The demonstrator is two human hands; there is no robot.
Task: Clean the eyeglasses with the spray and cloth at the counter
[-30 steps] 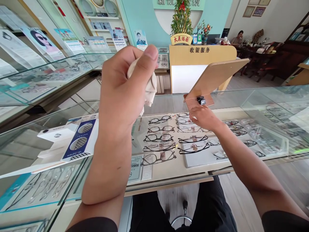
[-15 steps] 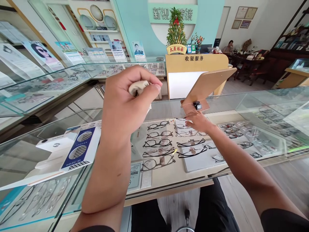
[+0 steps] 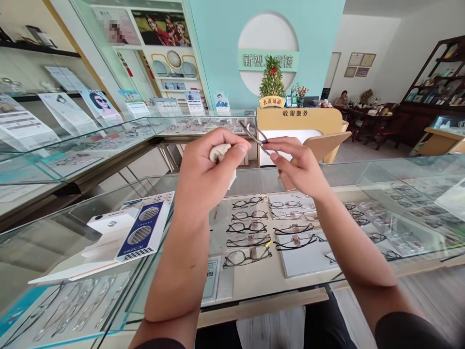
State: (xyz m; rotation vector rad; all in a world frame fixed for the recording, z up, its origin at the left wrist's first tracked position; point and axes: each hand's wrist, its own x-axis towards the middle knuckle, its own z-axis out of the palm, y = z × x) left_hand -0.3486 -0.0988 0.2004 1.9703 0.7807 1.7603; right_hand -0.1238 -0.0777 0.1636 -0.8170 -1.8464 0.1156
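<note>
My left hand (image 3: 207, 169) is raised above the glass counter, its fingers pinched round a small beige cloth (image 3: 219, 151). My right hand (image 3: 296, 165) is lifted level with it and grips a thin-rimmed pair of glasses (image 3: 254, 134) by the frame. The glasses sit between the two hands, close to my left thumb. Below them, rows of dark-framed glasses (image 3: 250, 228) lie on trays inside the glass display case (image 3: 363, 174).
A blue-and-white lens box (image 3: 140, 232) and a small white box (image 3: 111, 223) stand on the counter at left. A wooden tilting mirror (image 3: 327, 143) rests on the glass behind my right hand. A cashier desk (image 3: 300, 121) and a seated person (image 3: 341, 98) are farther back.
My right hand has come up from the tray inside the case, bringing a pair of glasses level with the cloth. The view has tilted up.
</note>
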